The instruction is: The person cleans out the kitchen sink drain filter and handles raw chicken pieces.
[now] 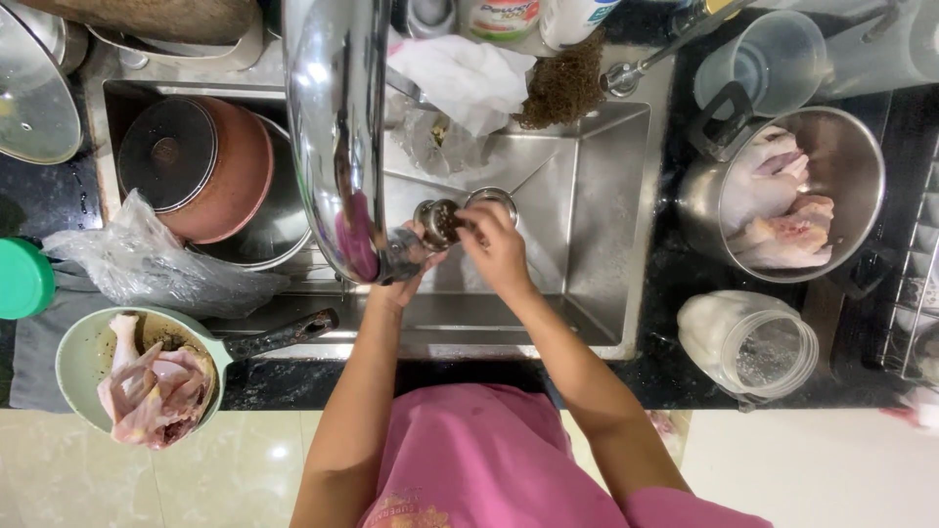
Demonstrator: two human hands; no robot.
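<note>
- Over the steel sink [587, 196], both hands meet at the middle of the basin, above the drain.
- Left hand [406, 264] is closed around a small round metal strainer [437, 221] — apparently the sink's drain basket — with dark bits caught in it.
- Right hand [499, 249] is pinched at the strainer's rim, fingertips on or in it; whether it grips debris cannot be told.
- Progress, as a judgement: the strainer is out of its seat and being picked clean; residue shows inside, so cleaning looks unfinished and the strainer is not yet set back.
- Raw chicken waits in a green pan [73, 367] at the left counter edge and in a steel pot [851, 156] at the right — neither is being handled.
- Room: a large shiny steel vessel [337, 127] hangs close over the left hand, crowding that side; a brown-bottomed pot [201, 166] fills the sink's left bay.
- Right half of the basin is open, with free space toward its far wall.
- Glass jar [748, 342] lies on its side near the counter's front edge.
</note>
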